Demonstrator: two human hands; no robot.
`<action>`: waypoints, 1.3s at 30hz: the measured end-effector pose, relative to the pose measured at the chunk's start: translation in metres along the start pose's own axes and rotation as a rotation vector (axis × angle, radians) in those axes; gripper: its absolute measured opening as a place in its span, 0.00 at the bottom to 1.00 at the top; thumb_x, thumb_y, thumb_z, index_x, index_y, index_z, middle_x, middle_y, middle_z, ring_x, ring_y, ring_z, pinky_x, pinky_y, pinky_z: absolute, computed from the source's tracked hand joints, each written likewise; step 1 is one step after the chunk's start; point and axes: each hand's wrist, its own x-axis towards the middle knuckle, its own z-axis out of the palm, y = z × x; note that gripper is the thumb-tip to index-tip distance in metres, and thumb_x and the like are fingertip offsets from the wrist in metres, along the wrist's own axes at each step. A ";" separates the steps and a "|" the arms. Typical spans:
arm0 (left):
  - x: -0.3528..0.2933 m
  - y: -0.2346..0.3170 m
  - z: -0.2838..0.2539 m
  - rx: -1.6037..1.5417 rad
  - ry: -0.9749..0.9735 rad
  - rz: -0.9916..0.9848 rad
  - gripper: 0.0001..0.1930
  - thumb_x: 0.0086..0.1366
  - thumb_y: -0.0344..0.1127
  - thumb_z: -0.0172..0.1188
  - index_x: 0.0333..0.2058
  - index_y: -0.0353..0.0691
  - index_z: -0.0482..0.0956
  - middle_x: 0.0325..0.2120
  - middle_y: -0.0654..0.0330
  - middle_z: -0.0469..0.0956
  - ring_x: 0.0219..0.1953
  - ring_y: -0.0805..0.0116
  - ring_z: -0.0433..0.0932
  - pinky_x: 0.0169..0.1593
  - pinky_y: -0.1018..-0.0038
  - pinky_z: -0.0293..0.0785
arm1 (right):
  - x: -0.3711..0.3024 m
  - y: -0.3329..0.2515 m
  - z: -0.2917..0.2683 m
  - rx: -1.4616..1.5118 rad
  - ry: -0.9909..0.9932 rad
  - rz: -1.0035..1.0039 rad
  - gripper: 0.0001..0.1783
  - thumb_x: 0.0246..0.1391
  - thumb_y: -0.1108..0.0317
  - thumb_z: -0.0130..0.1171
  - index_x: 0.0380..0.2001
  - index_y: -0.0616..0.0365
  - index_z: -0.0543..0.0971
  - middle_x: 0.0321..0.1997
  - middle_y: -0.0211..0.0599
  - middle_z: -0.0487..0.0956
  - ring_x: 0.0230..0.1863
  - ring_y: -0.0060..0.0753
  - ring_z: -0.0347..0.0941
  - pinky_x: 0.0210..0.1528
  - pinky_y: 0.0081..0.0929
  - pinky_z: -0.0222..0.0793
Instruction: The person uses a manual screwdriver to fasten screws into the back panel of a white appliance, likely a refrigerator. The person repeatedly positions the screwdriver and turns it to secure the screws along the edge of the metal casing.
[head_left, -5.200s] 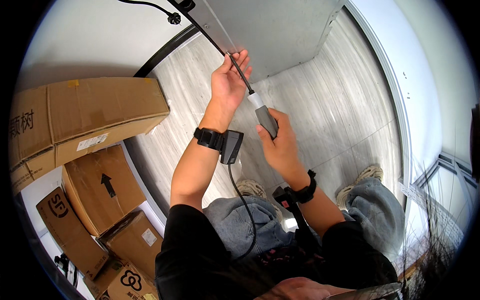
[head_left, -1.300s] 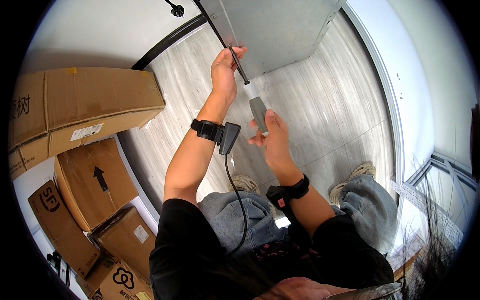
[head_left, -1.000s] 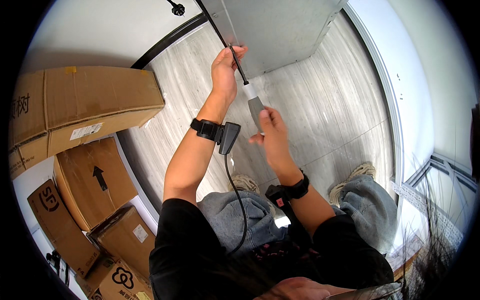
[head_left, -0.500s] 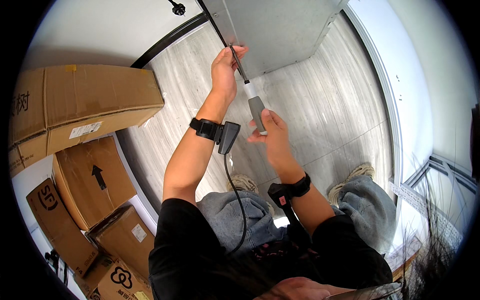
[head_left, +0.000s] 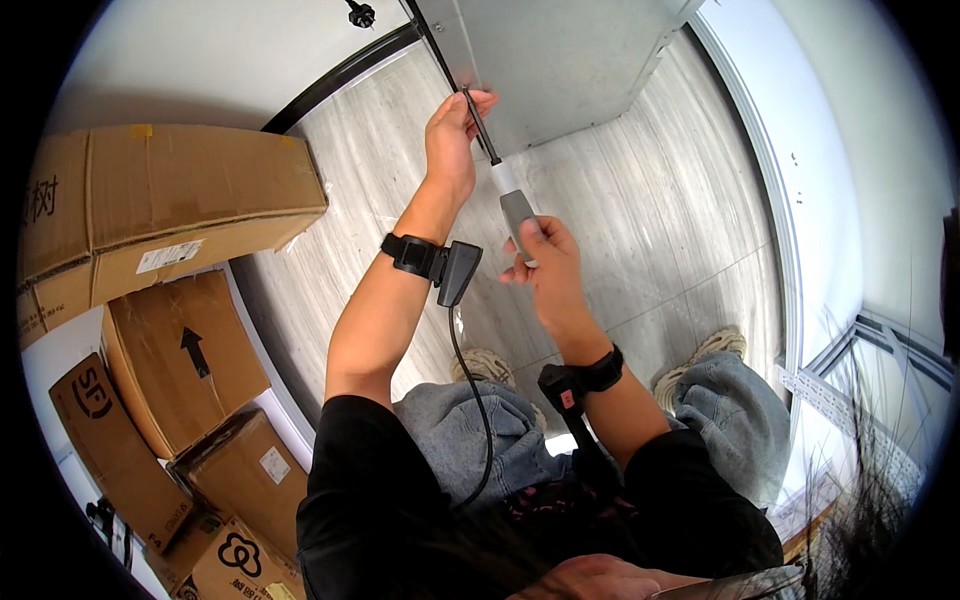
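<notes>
A screwdriver (head_left: pixel 517 213) with a grey handle, a white collar and a long dark shaft points away from me, its tip at the lower part of a grey metal panel (head_left: pixel 560 70). My right hand (head_left: pixel 552 262) is closed round the end of the handle, thumb on top. Up by the tip, my left hand (head_left: pixel 452 140) has its thumb and fingers about the shaft, and its fingertips reach the panel's left edge. Whatever lies right at the tip is too small to make out.
Stacked cardboard boxes (head_left: pixel 190 200) stand on the left, with more boxes (head_left: pixel 185 350) nearer me. A black plug (head_left: pixel 361 15) hangs at the top. The wood-patterned floor (head_left: pixel 680 220) runs below the panel, with a white frame (head_left: pixel 765 200) at right.
Both hands and the screwdriver stay nearly in place. The fingers of my right hand have shifted slightly on the handle.
</notes>
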 end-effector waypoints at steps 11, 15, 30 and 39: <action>-0.002 0.002 0.001 0.023 -0.015 0.028 0.18 0.71 0.40 0.33 0.38 0.41 0.74 0.42 0.56 0.77 0.45 0.70 0.71 0.51 0.73 0.62 | -0.003 -0.006 0.006 0.055 -0.004 0.033 0.25 0.56 0.56 0.55 0.46 0.66 0.62 0.31 0.36 0.69 0.17 0.19 0.63 0.27 0.25 0.74; -0.001 0.000 0.000 0.018 -0.015 0.025 0.18 0.71 0.40 0.33 0.38 0.41 0.74 0.42 0.57 0.77 0.45 0.70 0.71 0.51 0.73 0.62 | 0.000 0.004 0.008 -0.042 0.056 -0.056 0.24 0.57 0.56 0.53 0.46 0.65 0.63 0.31 0.39 0.70 0.18 0.21 0.63 0.26 0.26 0.73; -0.002 0.000 0.001 0.010 0.008 0.027 0.17 0.71 0.39 0.33 0.39 0.40 0.73 0.42 0.56 0.77 0.46 0.69 0.71 0.50 0.73 0.62 | -0.002 -0.021 0.000 0.144 -0.056 0.112 0.21 0.57 0.56 0.53 0.43 0.62 0.66 0.30 0.34 0.70 0.21 0.21 0.62 0.29 0.25 0.67; -0.001 0.000 0.001 0.014 -0.003 0.022 0.18 0.71 0.39 0.33 0.39 0.40 0.73 0.42 0.56 0.76 0.47 0.68 0.71 0.52 0.72 0.62 | -0.001 -0.023 0.007 0.109 0.088 0.001 0.22 0.59 0.52 0.47 0.39 0.63 0.72 0.24 0.32 0.72 0.19 0.19 0.63 0.24 0.25 0.66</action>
